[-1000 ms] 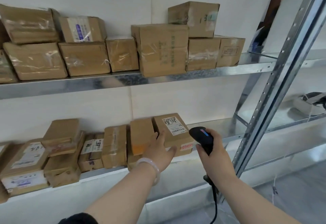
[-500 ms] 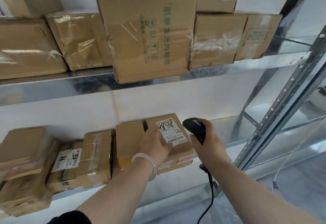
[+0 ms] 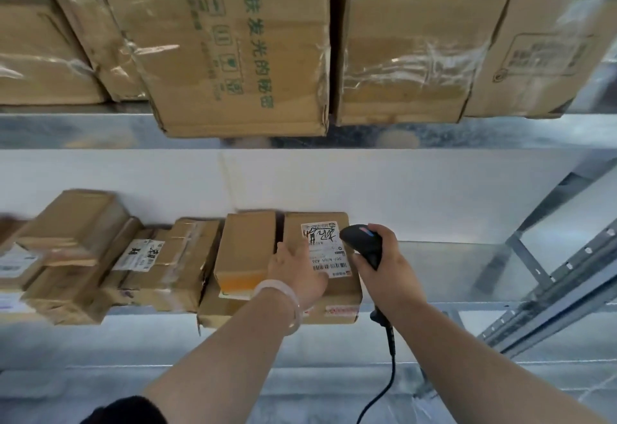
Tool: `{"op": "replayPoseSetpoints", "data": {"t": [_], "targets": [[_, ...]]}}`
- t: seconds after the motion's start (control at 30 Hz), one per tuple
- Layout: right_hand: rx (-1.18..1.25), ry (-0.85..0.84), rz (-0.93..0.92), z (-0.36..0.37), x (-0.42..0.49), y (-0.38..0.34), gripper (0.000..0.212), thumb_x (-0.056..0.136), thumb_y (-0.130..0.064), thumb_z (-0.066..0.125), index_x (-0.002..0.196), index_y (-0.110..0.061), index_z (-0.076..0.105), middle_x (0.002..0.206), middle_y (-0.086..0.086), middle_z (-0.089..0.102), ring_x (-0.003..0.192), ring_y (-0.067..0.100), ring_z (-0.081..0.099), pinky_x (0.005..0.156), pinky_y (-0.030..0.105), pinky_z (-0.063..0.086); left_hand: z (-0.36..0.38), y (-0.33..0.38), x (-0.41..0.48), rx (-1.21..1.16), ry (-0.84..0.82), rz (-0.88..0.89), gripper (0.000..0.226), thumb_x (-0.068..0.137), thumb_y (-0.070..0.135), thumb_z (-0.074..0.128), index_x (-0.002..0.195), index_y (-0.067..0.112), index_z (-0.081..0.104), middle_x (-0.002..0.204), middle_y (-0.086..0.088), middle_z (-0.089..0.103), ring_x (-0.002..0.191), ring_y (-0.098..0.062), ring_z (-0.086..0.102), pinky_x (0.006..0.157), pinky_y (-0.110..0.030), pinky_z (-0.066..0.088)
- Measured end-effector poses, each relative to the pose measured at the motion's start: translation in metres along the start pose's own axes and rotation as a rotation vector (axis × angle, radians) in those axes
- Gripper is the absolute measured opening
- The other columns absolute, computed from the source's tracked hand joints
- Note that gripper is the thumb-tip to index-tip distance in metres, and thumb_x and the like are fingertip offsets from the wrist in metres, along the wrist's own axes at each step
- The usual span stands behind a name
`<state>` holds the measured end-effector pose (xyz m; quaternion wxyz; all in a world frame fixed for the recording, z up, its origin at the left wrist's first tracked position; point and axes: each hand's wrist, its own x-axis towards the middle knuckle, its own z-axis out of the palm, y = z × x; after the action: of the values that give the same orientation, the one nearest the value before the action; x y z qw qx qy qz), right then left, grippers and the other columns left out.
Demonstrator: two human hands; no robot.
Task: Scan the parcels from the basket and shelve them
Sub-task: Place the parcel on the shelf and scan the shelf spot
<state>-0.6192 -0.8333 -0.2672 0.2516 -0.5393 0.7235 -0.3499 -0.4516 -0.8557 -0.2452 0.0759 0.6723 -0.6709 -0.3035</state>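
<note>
Labelled parcel [image 3: 349, 290] is seen on the lower shelf [image 3: 467, 270], at the right end of the parcel row, with its front edge at the shelf lip. Left grip [image 3: 297, 270] is laid palm-down on the parcel top, fingers extended and released, nothing clasped; part of the white label [image 3: 325, 245] is covered by it. A pale bracelet [image 3: 283, 293] is worn on that wrist. Right grip [image 3: 384, 263] is clenched round the black scanner [image 3: 362, 243], whose head is held just above the label's right edge; its cable [image 3: 391, 357] hangs down along the forearm. The parcel is touched on its left by a taller neighbouring box [image 3: 245, 250] with orange tape on the near face. Further left, more taped parcels [image 3: 167, 263] are stacked, blurred at the frame edge. Shelf surface right of the parcel is bare metal up to the rack upright [image 3: 567, 283]. Overhead, the upper shelf [image 3: 100, 130] is packed with cartons; one large carton [image 3: 233, 43] with green print overhangs its front edge, directly above both grips.
</note>
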Motion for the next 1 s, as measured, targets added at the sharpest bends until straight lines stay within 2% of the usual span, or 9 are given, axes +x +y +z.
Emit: {"op": "replayPoseSetpoints", "data": {"t": [0.13, 0.2, 0.3, 0.37, 0.47, 0.6, 0.7, 0.83, 1.0], "targets": [[0.010, -0.034, -0.022, -0.002, 0.007, 0.012, 0.048, 0.092, -0.039, 0.062, 0.123, -0.056, 0.030, 0.095, -0.015, 0.061, 0.078, 0.017, 0.061, 0.057, 0.029, 0.046, 0.010, 0.002, 0.001, -0.060, 0.076, 0.001, 0.065, 0.092, 0.034, 0.063, 0.150, 0.031, 0.032, 0.147, -0.008, 0.036, 0.137, -0.030, 0.035, 0.114, -0.046, 0.035], [0.023, -0.034, -0.032, -0.005, 0.010, 0.019, 0.050, 0.092, -0.036, 0.063, 0.125, -0.055, 0.030, 0.098, -0.013, 0.061, 0.082, 0.019, 0.060, 0.061, 0.030, 0.046, 0.013, 0.000, 0.003, -0.107, 0.097, -0.021, 0.077, 0.091, 0.036, 0.066, 0.154, 0.031, 0.023, 0.146, -0.006, 0.034, 0.135, -0.029, 0.036, 0.113, -0.044, 0.037], [0.044, -0.034, -0.015, -0.007, 0.015, 0.028, 0.051, 0.093, -0.033, 0.063, 0.125, -0.055, 0.029, 0.096, -0.015, 0.059, 0.078, 0.014, 0.058, 0.051, 0.024, 0.043, 0.019, -0.004, 0.009, -0.188, 0.092, -0.078, 0.097, 0.089, 0.039, 0.070, 0.160, 0.027, 0.004, 0.152, -0.007, 0.031, 0.137, -0.029, 0.040, 0.112, -0.042, 0.036], [0.047, -0.050, -0.007, -0.006, 0.016, 0.031, 0.052, 0.093, -0.034, 0.063, 0.130, -0.051, 0.031, 0.098, -0.014, 0.060, 0.082, 0.017, 0.061, 0.060, 0.031, 0.049, 0.024, -0.008, 0.012, -0.312, 0.056, -0.130, 0.105, 0.089, 0.039, 0.072, 0.160, 0.026, -0.005, 0.156, -0.007, 0.033, 0.137, -0.029, 0.042, 0.110, -0.040, 0.037], [0.058, -0.066, -0.010, -0.006, 0.014, 0.032, 0.052, 0.094, -0.033, 0.063, 0.134, -0.047, 0.032, 0.100, -0.012, 0.060, 0.088, 0.019, 0.062, 0.074, 0.036, 0.052, 0.027, -0.012, 0.011, -0.480, -0.013, -0.170, 0.105, 0.092, 0.037, 0.070, 0.158, 0.032, -0.012, 0.156, -0.003, 0.038, 0.129, -0.027, 0.048, 0.098, -0.031, 0.040], [0.056, -0.042, -0.041, -0.018, 0.008, 0.031, 0.051, 0.095, -0.032, 0.061, 0.133, -0.049, 0.031, 0.100, -0.012, 0.062, 0.086, 0.020, 0.062, 0.069, 0.032, 0.048, 0.029, -0.009, 0.002, -0.554, -0.002, -0.056, 0.104, 0.091, 0.034, 0.071, 0.158, 0.035, -0.008, 0.153, 0.001, 0.041, 0.117, -0.017, 0.047, 0.100, -0.028, 0.041], [0.097, 0.009, -0.050, -0.035, 0.003, 0.030, 0.050, 0.095, -0.034, 0.060, 0.131, -0.051, 0.030, 0.100, -0.013, 0.063, 0.082, 0.013, 0.063, 0.062, 0.030, 0.048, 0.029, -0.002, -0.008, -0.590, 0.011, 0.077, 0.102, 0.091, 0.029, 0.072, 0.158, 0.036, -0.004, 0.153, 0.003, 0.040, 0.130, -0.018, 0.046, 0.112, -0.036, 0.041], [0.139, 0.064, -0.104, -0.058, -0.008, 0.028, 0.050, 0.093, -0.033, 0.061, 0.125, -0.057, 0.030, 0.095, -0.024, 0.062, 0.082, 0.006, 0.062, 0.061, 0.029, 0.047, 0.029, 0.006, -0.026, -0.605, 0.051, 0.201, 0.097, 0.091, 0.027, 0.072, 0.159, 0.034, 0.003, 0.149, 0.001, 0.037, 0.129, -0.016, 0.046, 0.114, -0.037, 0.040], [0.200, 0.078, -0.211, -0.069, -0.027, 0.019, 0.052, 0.093, -0.033, 0.062, 0.123, -0.061, 0.030, 0.099, -0.034, 0.058, 0.084, -0.004, 0.060, 0.059, 0.019, 0.044, 0.026, 0.007, -0.054, -0.582, 0.226, 0.245, 0.086, 0.089, 0.033, 0.074, 0.145, 0.056, 0.012, 0.145, -0.003, 0.027, 0.128, -0.018, 0.038, 0.112, -0.031, 0.036]]}}
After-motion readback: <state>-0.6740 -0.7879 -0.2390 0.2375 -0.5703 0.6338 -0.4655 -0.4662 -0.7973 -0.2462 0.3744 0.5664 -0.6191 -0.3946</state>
